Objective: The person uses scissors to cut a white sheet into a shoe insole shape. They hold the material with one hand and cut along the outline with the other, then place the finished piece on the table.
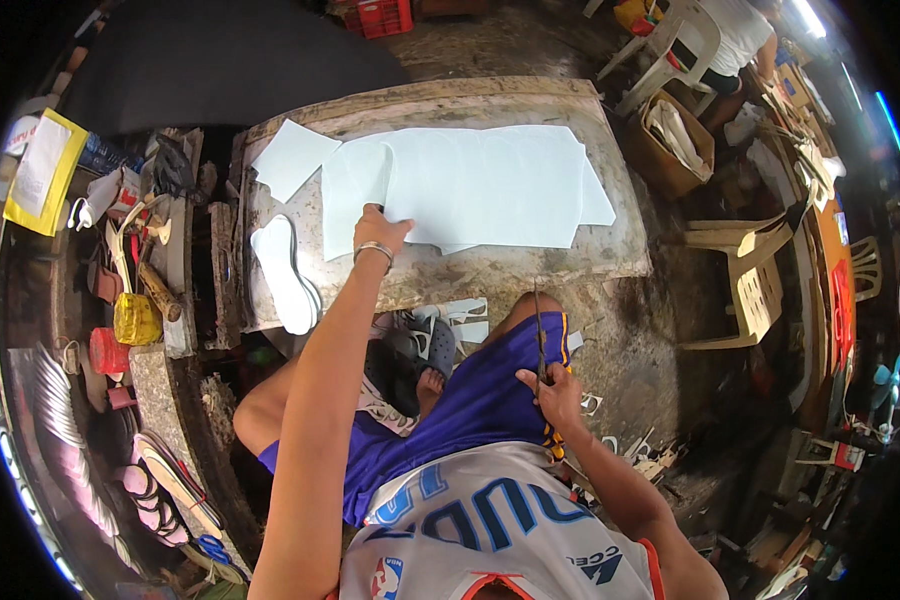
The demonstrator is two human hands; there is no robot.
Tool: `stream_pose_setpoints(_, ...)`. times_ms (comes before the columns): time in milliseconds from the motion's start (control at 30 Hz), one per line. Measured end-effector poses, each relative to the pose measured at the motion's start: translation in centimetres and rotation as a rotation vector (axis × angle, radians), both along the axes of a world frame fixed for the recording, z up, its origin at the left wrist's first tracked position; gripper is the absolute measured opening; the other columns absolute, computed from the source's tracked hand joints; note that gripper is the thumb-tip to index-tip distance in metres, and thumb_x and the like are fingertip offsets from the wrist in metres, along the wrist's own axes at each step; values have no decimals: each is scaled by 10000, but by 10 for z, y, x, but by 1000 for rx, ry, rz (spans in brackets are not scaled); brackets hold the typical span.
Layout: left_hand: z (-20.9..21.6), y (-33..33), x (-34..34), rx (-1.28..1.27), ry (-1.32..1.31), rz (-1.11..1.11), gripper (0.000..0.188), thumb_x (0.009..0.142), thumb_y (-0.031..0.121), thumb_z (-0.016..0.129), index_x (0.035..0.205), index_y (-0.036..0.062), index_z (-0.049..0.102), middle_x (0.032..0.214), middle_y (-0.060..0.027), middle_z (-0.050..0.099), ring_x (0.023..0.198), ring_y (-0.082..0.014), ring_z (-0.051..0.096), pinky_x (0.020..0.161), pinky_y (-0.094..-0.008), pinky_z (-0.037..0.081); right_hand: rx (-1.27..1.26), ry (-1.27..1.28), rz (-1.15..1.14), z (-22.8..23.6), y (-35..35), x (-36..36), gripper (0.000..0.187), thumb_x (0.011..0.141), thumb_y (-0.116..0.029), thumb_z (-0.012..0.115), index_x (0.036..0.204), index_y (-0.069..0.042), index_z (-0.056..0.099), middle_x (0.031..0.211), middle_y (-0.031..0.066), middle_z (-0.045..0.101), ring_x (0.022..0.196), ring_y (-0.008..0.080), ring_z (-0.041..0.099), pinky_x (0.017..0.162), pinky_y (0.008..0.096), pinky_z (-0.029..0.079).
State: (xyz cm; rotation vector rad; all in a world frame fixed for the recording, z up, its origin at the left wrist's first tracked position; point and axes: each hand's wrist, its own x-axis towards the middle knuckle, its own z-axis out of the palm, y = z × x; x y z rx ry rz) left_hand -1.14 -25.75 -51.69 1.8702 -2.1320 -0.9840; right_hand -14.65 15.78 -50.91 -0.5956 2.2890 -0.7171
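Observation:
A stack of overlapping white sheets (490, 185) lies on the worn work table in front of me. My left hand (382, 235) is at their near edge, thumb out to the right and the other fingers curled. A small dark bit shows at the fingertips. Beyond it runs a narrow, curved greyish shape (383, 175) whose kind I cannot make out. Over my right thigh, my right hand (558, 395) is closed around a long, thin, dark blade-like tool (541, 330) pointing away from me. White sole-shaped pieces (285, 270) are stacked at the table's left.
The table (450, 270) reaches over my knees. Left, a wooden bench (178, 270) and shelf hold tools, a yellow container (138, 320) and footwear parts (65, 420). Right stand a plastic chair (755, 290) and a cardboard box (670, 150). Another person (735, 40) sits at the far right.

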Motion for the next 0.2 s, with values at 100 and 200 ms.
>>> stream_pose_setpoints(100,2,-2,2,155,260,90,661,864,330,843,1358,-39,605,1268,-253,705,1044,-439,743,927,-533,622,18,-110,-16,7,1,-3,623,837,-561,891,729,-19,603,583,80,632,531,195,656,577,376,527)
stream_pose_setpoints(200,3,6,18,381,620,250,608,888,305,818,1362,-25,627,1293,-250,701,1041,-443,748,916,-574,628,-134,-375,-55,9,-5,4,589,868,-581,859,793,-30,666,688,116,712,585,242,703,665,432,608)
